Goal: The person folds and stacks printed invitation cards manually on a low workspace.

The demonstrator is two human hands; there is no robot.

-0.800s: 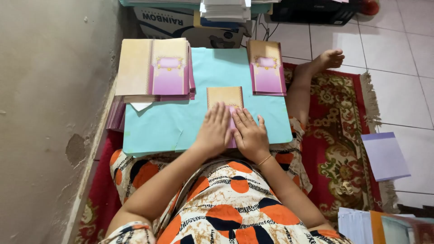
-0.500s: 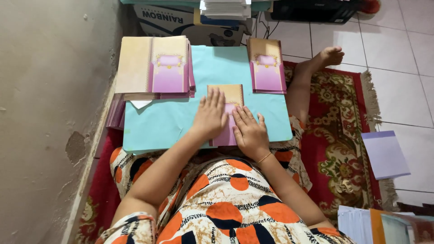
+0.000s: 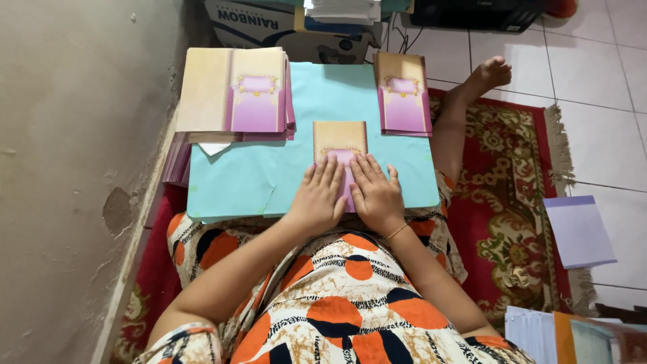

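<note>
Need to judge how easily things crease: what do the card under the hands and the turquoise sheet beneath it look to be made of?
The card looks like printed cardstock with a slight sheen; it lies flat with crisp edges under the left hand and right hand. The turquoise sheet looks like thin matte paper or light board: it shows a small tear and soft creases near its front edge.

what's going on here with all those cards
A person sits on the floor with a turquoise board across the lap. Both palms lie flat, side by side, on a single tan and purple card at the middle of the board: the left hand and the right hand. A stack of unfolded cards sits at the board's far left corner, and a smaller stack of folded cards at the far right. A red patterned rug lies underneath.
</note>
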